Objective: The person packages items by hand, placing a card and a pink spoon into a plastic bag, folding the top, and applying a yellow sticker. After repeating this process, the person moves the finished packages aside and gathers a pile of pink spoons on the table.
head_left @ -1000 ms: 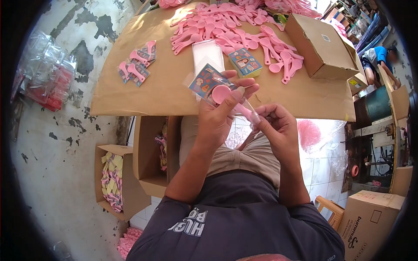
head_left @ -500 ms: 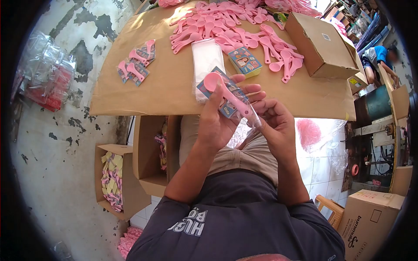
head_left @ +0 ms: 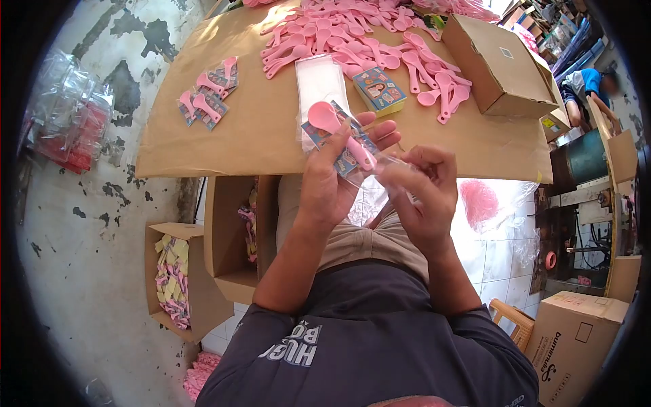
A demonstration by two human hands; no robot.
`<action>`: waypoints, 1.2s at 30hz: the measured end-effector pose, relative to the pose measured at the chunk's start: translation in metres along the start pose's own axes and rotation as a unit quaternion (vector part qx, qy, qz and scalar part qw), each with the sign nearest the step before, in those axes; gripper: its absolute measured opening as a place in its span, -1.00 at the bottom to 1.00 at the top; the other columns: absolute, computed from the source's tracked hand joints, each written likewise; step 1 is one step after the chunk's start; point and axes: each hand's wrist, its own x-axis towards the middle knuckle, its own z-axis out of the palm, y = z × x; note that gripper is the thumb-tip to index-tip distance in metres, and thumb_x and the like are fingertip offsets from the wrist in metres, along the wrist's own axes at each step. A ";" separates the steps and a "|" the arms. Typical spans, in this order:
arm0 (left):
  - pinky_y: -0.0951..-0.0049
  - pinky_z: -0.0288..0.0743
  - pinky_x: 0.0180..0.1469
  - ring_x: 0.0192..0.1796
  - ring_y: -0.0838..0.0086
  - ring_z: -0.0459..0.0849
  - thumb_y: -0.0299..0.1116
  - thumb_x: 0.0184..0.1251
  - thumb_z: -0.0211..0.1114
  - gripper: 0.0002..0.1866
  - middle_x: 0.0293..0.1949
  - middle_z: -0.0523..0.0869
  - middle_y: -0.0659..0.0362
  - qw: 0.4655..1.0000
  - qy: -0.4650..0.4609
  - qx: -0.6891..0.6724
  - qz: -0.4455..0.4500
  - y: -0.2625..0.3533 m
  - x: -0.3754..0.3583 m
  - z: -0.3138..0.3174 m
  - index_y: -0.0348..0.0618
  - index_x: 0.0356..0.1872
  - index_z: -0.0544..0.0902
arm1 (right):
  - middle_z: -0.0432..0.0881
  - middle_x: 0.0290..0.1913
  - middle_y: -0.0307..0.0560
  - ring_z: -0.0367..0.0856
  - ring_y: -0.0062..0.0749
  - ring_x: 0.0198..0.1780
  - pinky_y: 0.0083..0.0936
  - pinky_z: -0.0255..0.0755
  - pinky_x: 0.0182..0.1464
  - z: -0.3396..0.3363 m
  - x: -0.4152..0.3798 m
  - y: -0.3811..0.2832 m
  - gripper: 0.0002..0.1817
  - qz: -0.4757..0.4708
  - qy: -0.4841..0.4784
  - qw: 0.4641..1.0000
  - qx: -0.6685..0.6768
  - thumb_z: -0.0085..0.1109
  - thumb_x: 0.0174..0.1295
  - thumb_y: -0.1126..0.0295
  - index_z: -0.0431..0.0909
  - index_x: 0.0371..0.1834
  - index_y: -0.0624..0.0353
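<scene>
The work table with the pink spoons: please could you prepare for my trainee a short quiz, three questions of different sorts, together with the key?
1. Multiple choice: What colour is the spoon in the left hand?
A) green
B) pink
C) yellow

2. True or false: The stack of cards lies to the left of the pale plastic sleeves.

3. Fill in the blank: The small group of spoons on printed cards lies towards the ____ side of the table.

Key: 1. B; 2. False, it lies to their right; 3. left.
</scene>
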 end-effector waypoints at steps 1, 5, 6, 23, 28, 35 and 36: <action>-0.06 0.52 0.42 0.42 -0.03 0.56 -0.12 0.71 0.01 -0.46 0.35 0.56 -0.26 1.000 0.003 -0.007 -0.004 0.003 0.000 -0.001 -0.34 0.44 0.36 | 0.51 -0.11 -0.19 0.44 -0.50 -0.35 -0.57 0.36 -0.32 -0.006 -0.003 0.002 -0.62 -0.028 -0.020 0.999 -0.008 0.52 0.05 0.60 0.81 -0.03 0.05; -0.10 0.47 0.46 0.46 -0.04 0.52 -0.12 0.71 -0.02 -0.45 0.41 0.51 -0.26 0.999 0.028 -0.028 -0.001 0.013 -0.001 -0.004 -0.33 0.47 0.36 | 0.62 -0.15 -0.17 0.50 -0.47 -0.34 -0.51 0.38 -0.33 -0.024 -0.002 -0.005 -0.70 -0.068 -0.070 0.995 0.009 0.54 0.00 0.61 0.85 -0.17 0.08; -0.10 0.47 0.46 0.46 -0.04 0.52 -0.12 0.71 -0.02 -0.45 0.41 0.51 -0.26 0.999 0.028 -0.028 -0.001 0.015 -0.001 -0.003 -0.33 0.47 0.36 | 0.66 -0.19 -0.17 0.52 -0.47 -0.33 -0.51 0.38 -0.33 -0.029 -0.002 -0.006 -0.71 -0.086 -0.095 0.991 0.036 0.54 0.00 0.61 0.84 -0.17 0.09; 0.17 0.48 0.47 0.46 0.15 0.55 -0.12 0.68 0.06 -0.38 0.39 0.56 -0.17 0.993 -0.038 -0.025 -0.113 0.006 -0.010 0.009 -0.42 0.51 0.30 | 0.68 0.24 -0.09 0.58 -0.21 0.18 -0.29 0.51 0.19 -0.020 0.021 0.020 -0.60 -0.026 -0.106 0.991 0.073 0.50 0.01 0.49 0.84 -0.01 -0.08; 0.19 0.38 0.52 0.44 0.16 0.56 -0.10 0.67 0.13 -0.35 0.37 0.58 -0.17 0.998 -0.026 0.048 -0.012 0.013 -0.010 0.003 -0.36 0.55 0.30 | 0.75 -0.12 -0.16 0.66 -0.56 -0.12 -0.62 0.49 -0.14 -0.026 0.015 0.025 -0.70 0.066 -0.044 0.978 0.191 0.40 0.37 0.47 0.70 0.15 0.16; 0.43 0.60 0.24 0.19 0.47 0.72 -0.39 0.62 0.23 -0.57 0.24 0.74 -0.02 0.965 -0.047 0.256 -0.013 0.003 -0.018 0.010 -0.37 0.39 0.52 | 0.78 -0.23 -0.26 0.55 -0.77 -0.32 -0.72 0.40 -0.25 -0.017 -0.002 0.013 -0.47 0.303 -0.086 0.920 0.234 0.44 0.34 0.46 0.47 0.33 0.24; 0.45 0.61 0.21 0.16 0.45 0.74 -0.41 0.61 0.24 -0.59 0.18 0.76 -0.03 0.963 -0.025 0.266 -0.005 0.000 -0.019 0.008 -0.38 0.36 0.54 | 0.78 -0.23 -0.26 0.55 -0.77 -0.32 -0.72 0.40 -0.25 -0.018 -0.004 0.013 -0.47 0.304 -0.085 0.920 0.233 0.44 0.34 0.46 0.47 0.33 0.24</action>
